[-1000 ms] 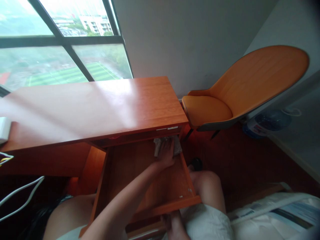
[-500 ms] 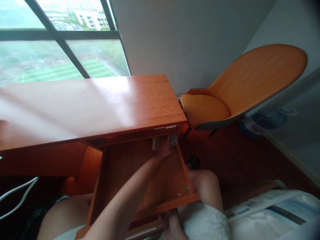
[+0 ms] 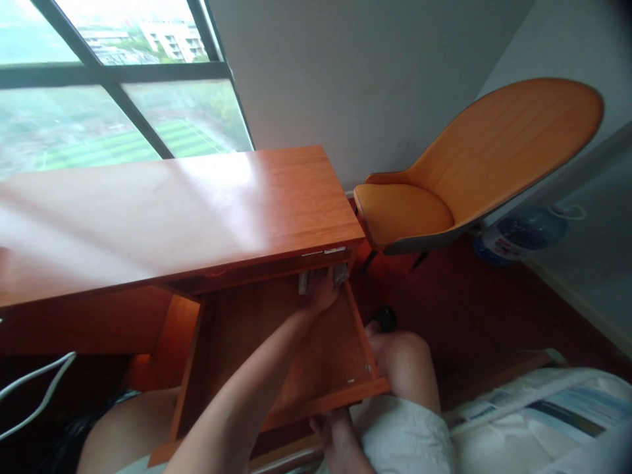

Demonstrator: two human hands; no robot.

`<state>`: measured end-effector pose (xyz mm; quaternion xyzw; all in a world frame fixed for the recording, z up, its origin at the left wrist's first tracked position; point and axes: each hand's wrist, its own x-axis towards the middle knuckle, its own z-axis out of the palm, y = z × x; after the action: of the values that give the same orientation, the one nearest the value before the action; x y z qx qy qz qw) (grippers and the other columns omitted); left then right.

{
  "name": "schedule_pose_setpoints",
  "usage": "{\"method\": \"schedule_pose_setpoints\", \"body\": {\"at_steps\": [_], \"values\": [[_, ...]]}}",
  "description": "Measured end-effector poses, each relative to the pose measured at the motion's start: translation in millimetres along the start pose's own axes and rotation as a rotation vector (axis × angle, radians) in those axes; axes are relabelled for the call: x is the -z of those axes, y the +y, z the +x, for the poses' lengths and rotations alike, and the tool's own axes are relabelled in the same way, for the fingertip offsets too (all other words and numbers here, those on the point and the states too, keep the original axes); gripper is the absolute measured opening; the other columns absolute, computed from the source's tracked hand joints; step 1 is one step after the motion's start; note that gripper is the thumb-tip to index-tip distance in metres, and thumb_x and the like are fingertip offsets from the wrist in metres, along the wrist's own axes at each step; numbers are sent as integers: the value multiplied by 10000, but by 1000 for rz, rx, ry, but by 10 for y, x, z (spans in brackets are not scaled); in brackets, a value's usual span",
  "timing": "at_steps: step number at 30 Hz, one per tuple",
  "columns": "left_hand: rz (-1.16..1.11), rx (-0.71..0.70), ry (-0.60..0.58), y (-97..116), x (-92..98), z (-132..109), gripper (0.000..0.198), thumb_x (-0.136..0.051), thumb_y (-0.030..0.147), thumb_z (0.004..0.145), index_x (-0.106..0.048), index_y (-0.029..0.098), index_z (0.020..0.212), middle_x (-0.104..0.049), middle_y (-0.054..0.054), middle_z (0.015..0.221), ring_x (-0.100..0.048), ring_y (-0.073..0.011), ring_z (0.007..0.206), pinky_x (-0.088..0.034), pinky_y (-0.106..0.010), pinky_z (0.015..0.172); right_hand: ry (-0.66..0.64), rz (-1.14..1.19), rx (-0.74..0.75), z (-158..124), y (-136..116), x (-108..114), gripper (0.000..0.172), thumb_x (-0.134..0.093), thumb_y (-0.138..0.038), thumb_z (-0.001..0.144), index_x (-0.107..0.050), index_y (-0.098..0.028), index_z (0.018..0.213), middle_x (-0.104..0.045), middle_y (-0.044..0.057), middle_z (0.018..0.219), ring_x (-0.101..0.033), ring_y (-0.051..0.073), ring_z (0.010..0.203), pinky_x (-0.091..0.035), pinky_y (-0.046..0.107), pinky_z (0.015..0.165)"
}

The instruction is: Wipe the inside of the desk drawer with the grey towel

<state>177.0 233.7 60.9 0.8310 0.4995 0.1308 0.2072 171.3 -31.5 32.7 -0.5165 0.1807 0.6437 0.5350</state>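
A wooden drawer (image 3: 276,329) is pulled out from the desk over my lap. My left hand (image 3: 320,293) reaches into its back right corner, fingers bent around something I cannot make out. Just left of those fingers is a small pale item (image 3: 303,283). A clear, crinkled plastic packet (image 3: 340,273) lies at their right, against the drawer's side. Below the drawer's front panel, my right hand (image 3: 340,438) has its fingers curled at the lower edge, partly hidden by the panel. Small whitish bits (image 3: 351,380) lie near the front right inside the drawer.
The glossy desk top (image 3: 296,197) extends left beneath a window (image 3: 118,72). An orange chair (image 3: 405,210) stands to the right, with a large blue water bottle (image 3: 523,234) behind it. White bedding (image 3: 494,441) is at lower right, and a white cable (image 3: 44,395) hangs at left.
The view has shifted slightly. My left hand stays in the drawer's back corner and my right hand stays at its front edge; the drawer is pulled out as before.
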Motion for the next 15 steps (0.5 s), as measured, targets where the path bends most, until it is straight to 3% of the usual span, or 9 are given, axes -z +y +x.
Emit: {"method": "schedule_pose_setpoints", "body": {"at_steps": [5,10,15], "values": [[-73,-164,-50,245,117,-577,893,-487,148,685,-37,193,1456,-284,-124,1472,-259,-287,1334,-165,-492,1091,-15,-2,21,-11,7,13,245,-656,-257,549,-562,-239,774,-659,-38,684,-601,133,647,-468,251,552],[-188,-298,-278,550,350,-1199,799,-477,160,703,-187,231,1444,-469,-102,1340,-451,-271,1189,-329,-413,1017,61,-8,-7,-13,-64,-64,229,-636,-211,453,-521,-224,651,-647,-44,583,-587,124,560,-463,256,535],[-237,-447,-574,774,570,-1398,643,-447,191,751,-350,260,1383,-577,-56,1256,-572,-237,1072,-426,-315,913,119,56,-8,-56,-111,-104,203,-628,-240,421,-489,-218,568,-561,-66,438,-527,116,447,-415,248,448]]}}
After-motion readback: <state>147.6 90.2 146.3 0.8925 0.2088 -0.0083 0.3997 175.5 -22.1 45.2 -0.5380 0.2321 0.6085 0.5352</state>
